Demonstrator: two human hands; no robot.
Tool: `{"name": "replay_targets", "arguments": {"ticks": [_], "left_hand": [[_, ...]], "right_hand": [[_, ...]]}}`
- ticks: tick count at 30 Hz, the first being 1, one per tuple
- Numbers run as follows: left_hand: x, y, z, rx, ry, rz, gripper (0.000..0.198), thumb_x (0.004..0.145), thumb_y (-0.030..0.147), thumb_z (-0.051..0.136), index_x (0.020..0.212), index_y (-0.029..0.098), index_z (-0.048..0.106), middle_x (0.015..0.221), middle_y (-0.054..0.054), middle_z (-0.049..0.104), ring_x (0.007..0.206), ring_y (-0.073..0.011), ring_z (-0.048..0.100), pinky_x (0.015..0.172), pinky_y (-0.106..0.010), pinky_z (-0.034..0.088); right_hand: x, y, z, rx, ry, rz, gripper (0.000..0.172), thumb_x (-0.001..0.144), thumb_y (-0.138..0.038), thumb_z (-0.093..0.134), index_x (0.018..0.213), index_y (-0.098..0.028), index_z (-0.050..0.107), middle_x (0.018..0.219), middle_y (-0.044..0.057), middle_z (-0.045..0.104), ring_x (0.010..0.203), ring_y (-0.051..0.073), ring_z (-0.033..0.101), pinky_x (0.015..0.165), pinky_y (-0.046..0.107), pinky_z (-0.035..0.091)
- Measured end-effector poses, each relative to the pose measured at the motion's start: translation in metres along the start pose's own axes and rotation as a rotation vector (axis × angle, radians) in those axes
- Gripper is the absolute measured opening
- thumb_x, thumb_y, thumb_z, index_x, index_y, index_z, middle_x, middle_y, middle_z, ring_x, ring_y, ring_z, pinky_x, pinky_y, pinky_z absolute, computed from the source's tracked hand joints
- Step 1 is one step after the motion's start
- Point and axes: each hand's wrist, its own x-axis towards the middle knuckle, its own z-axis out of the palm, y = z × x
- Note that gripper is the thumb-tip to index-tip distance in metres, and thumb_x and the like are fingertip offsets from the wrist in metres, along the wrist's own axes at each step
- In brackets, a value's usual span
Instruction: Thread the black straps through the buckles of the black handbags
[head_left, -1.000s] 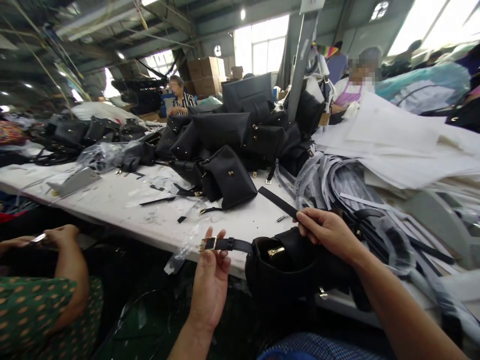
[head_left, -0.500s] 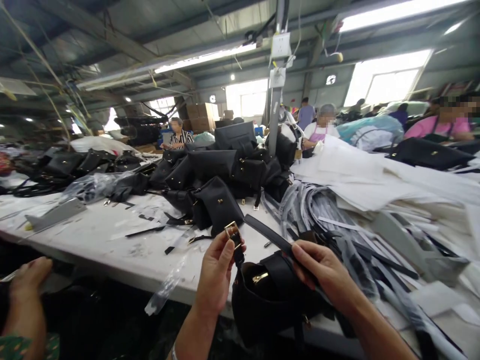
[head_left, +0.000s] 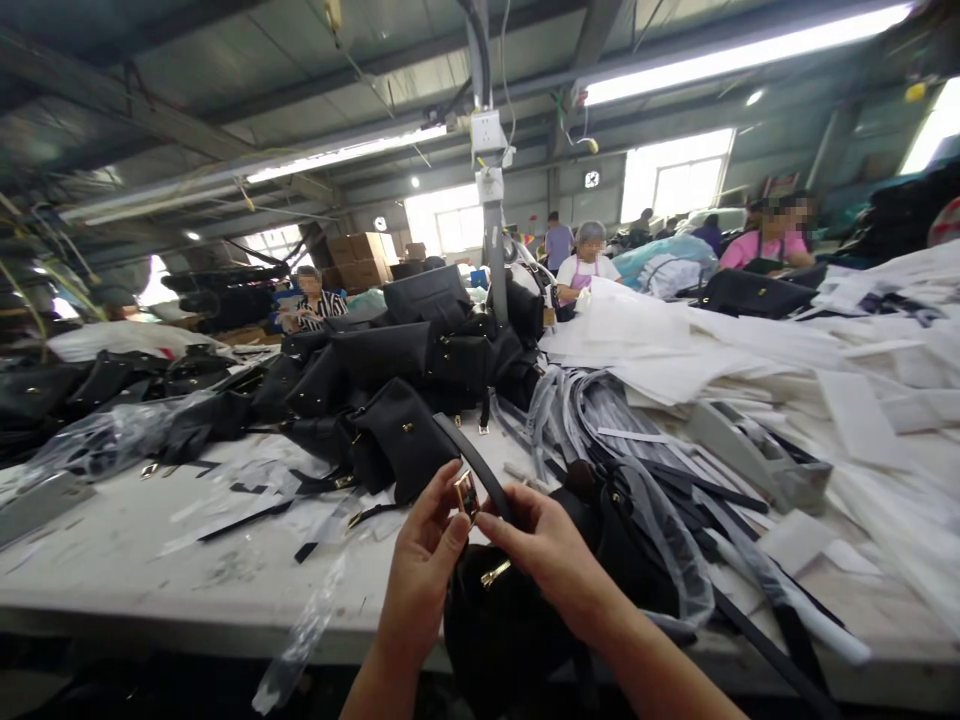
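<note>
Now close tog. at blk bag (head_left: 501, 635), angled inwd: L hand (head_left: 421, 560) pinching buckle (head_left: 466, 493), R hand (head_left: 551, 552) gripping strap (head_left: 474, 458).

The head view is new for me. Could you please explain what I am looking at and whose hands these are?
There is no machine here: a person wears the camera on the head, and it looks forward and down. Every picture comes from it. The wearer's bare left hand holds a gold buckle, and the wearer's bare right hand grips a dark strap close beside it. Whether the strap passes through the buckle, I cannot tell. Lower in the view is a black bag with a gold zipper piece. On the white table lie a heap of black bags, plastic-wrapped strips and white sheets.
</note>
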Motion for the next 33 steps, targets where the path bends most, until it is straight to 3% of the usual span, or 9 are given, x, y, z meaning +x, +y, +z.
{"name": "replay_targets", "arguments": {"ticks": [2,5,10,13,16,19,23,26,33], "left_hand": [[0.002,0.006,-0.003,0.055,-0.042,0.019,0.051,0.088,0.033,0.070,0.137,0.031,0.056,0.132,-0.006,0.065,0.120,-0.0228,0.061,0.100,-0.028,0.051],[0.007,0.017,-0.006,0.168,-0.101,0.086,0.045,0.089,0.031,0.068,0.134,0.030,0.060,0.126,-0.006,0.067,0.113,-0.0211,0.065,0.093,-0.024,0.053],[0.020,0.030,-0.013,0.306,-0.155,0.150,0.028,0.083,0.027,0.075,0.110,0.025,0.068,0.130,-0.006,0.063,0.096,-0.0157,0.069,0.081,-0.020,0.055],[0.026,0.034,-0.018,0.349,-0.223,0.100,0.016,0.084,0.027,0.074,0.097,0.021,0.067,0.119,-0.007,0.069,0.096,-0.0180,0.070,0.082,-0.024,0.056],[0.030,0.036,-0.020,0.388,-0.231,0.062,0.021,0.084,0.028,0.074,0.103,0.020,0.069,0.108,-0.007,0.074,0.100,-0.0206,0.070,0.088,-0.027,0.055],[0.033,0.030,-0.020,0.289,-0.118,0.003,0.031,0.080,0.029,0.078,0.110,0.021,0.072,0.107,-0.006,0.075,0.098,-0.0192,0.070,0.089,-0.026,0.055],[0.034,0.015,-0.017,-0.095,0.124,-0.056,0.034,0.076,0.031,0.082,0.108,0.020,0.075,0.110,-0.005,0.075,0.105,-0.0171,0.069,0.092,-0.021,0.054],[0.034,0.005,-0.015,-0.283,0.268,-0.105,0.039,0.072,0.030,0.085,0.108,0.019,0.075,0.111,-0.006,0.075,0.099,-0.0153,0.071,0.085,-0.017,0.056],[0.033,0.002,-0.008,-0.487,0.350,-0.185,0.040,0.073,0.033,0.085,0.110,0.020,0.074,0.106,-0.007,0.077,0.090,-0.0138,0.073,0.077,-0.017,0.058]], "right_hand": [[-0.002,0.000,0.002,0.080,-0.018,0.062,0.030,0.080,-0.040,0.077,0.095,-0.016,0.068,0.077,-0.002,0.059,0.061,0.007,0.045,0.052,0.018,0.034],[-0.004,0.000,0.002,0.173,-0.051,0.107,0.031,0.083,-0.040,0.075,0.102,-0.017,0.067,0.068,-0.006,0.046,0.054,0.005,0.030,0.045,0.019,0.021],[-0.003,-0.002,0.003,0.215,-0.002,0.078,0.028,0.082,-0.040,0.076,0.095,-0.017,0.066,0.065,-0.007,0.040,0.052,0.005,0.025,0.045,0.020,0.017],[0.000,-0.008,0.004,0.165,0.033,0.036,0.027,0.083,-0.042,0.074,0.094,-0.018,0.067,0.066,-0.007,0.042,0.052,0.005,0.029,0.046,0.020,0.021],[0.001,-0.010,0.002,-0.014,0.076,-0.079,0.028,0.085,-0.045,0.072,0.097,-0.019,0.070,0.075,-0.002,0.057,0.065,0.009,0.048,0.058,0.021,0.037],[-0.001,-0.005,-0.003,-0.235,0.123,-0.162,0.032,0.092,-0.050,0.060,0.089,-0.019,0.070,0.082,0.002,0.065,0.071,0.013,0.054,0.063,0.024,0.040],[-0.009,0.008,-0.012,-0.395,0.148,-0.074,0.043,0.096,-0.054,0.051,0.076,-0.018,0.063,0.065,-0.001,0.057,0.054,0.010,0.044,0.052,0.024,0.033],[-0.014,0.017,-0.016,-0.455,0.139,-0.007,0.044,0.095,-0.055,0.051,0.073,-0.018,0.061,0.062,-0.002,0.054,0.052,0.010,0.041,0.050,0.024,0.030],[-0.012,0.022,-0.017,-0.529,0.101,0.075,0.046,0.096,-0.053,0.049,0.068,-0.018,0.059,0.060,-0.003,0.051,0.055,0.010,0.041,0.053,0.024,0.030]]}}
